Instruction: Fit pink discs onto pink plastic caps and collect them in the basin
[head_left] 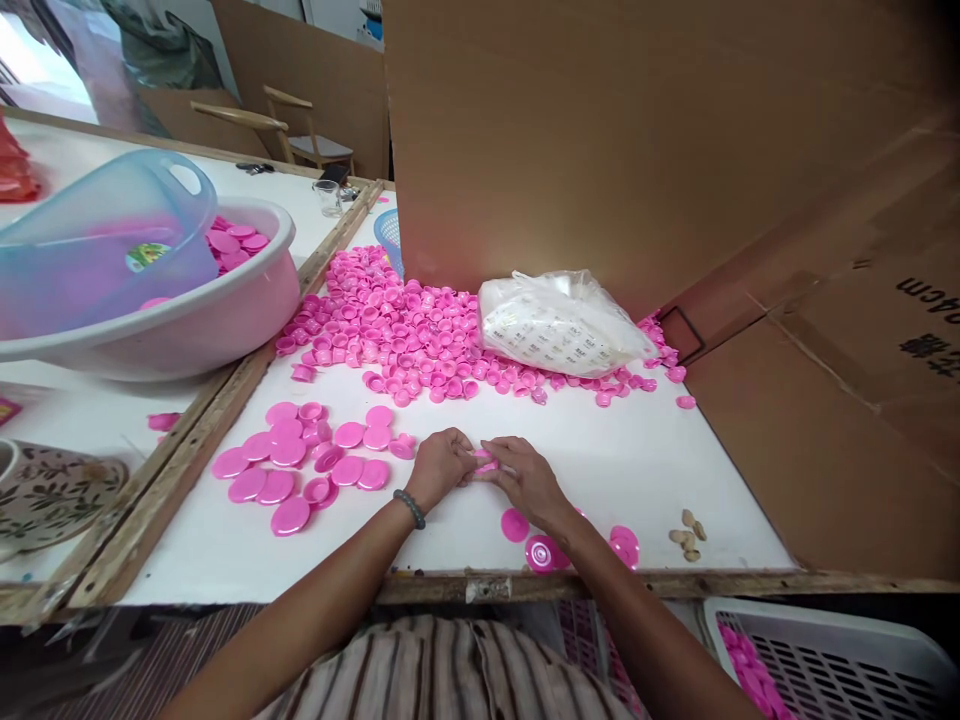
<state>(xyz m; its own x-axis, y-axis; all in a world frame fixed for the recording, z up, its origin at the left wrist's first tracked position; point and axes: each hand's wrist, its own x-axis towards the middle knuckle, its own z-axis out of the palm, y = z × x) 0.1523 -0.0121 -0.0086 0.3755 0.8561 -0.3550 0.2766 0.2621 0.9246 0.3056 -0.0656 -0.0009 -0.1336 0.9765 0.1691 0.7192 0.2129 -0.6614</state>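
My two hands meet over the white tabletop (622, 440), fingertips together around a small pink plastic piece (486, 460). The fingers cover most of it, so its full shape is hidden. My left hand (444, 466), with a beaded bracelet at the wrist, pinches it from the left. From the right, my right hand (525, 480) grips it between thumb and fingers. Left of the hands lie several pink discs (289, 516) and small pink cups (317, 490), some joined together. More flat pink discs (515, 525) are near my right forearm, partly covered by it.
A heap of small pink cups (420, 330) spreads along the back, with a clear bag of white packets (562, 325) on it. Cardboard walls (540, 140) stand behind and right. A pink basin (247, 300) sits left; nutshells (688, 538) lie right, above a white basket (840, 640).
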